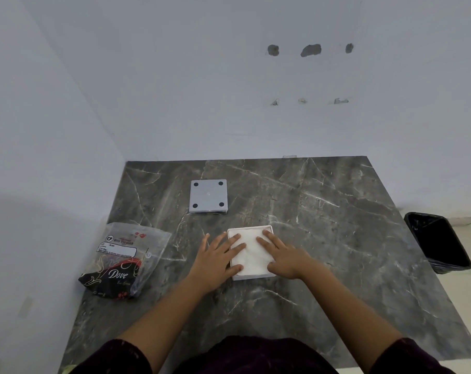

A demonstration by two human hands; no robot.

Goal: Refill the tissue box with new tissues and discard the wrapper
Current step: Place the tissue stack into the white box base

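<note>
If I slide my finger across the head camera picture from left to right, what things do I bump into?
Empty tissue wrapper → left hand → tissues in the white box → right hand → black bin beside the table.

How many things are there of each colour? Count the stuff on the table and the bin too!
White: 2, the tissue box and the tissues in it.
Grey: 1, the box base with four dark feet.
Black: 1, the bin on the floor.
Clear with dark print: 1, the wrapper.
Total: 5 things.
</note>
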